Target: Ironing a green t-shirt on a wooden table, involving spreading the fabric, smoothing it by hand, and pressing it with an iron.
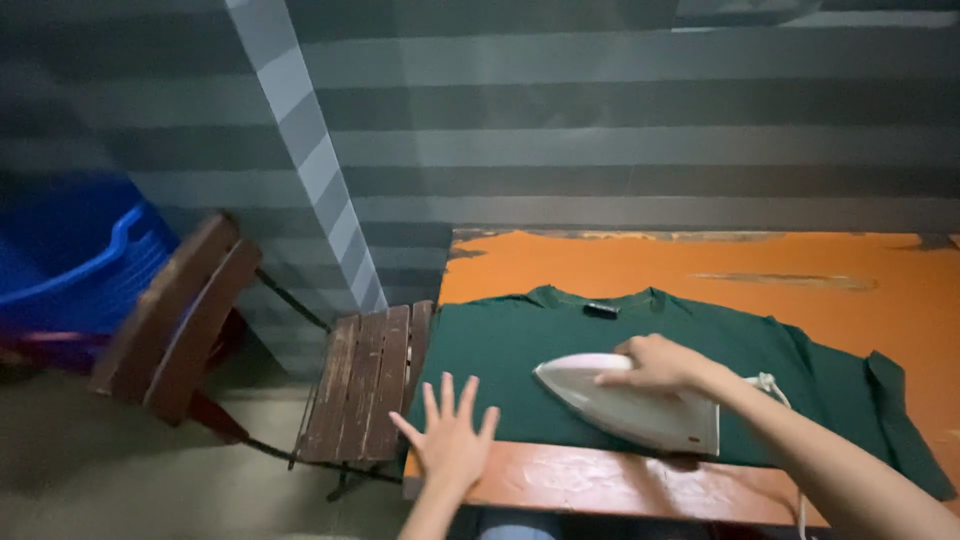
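Note:
A dark green T-shirt [520,350] lies flat on an orange table [700,265], collar toward the wall. My right hand [655,362] grips the handle of a white iron [630,405] that rests on the shirt's lower middle, its tip pointing left. My left hand [450,435] is spread flat, fingers apart, pressing on the shirt's lower left part near the table's front edge. A white cord [770,385] trails from the back of the iron.
A wooden slatted folding chair [365,385] stands close against the table's left side. A blue plastic basket [80,260] sits at the far left. A striped grey wall [600,120] runs behind the table.

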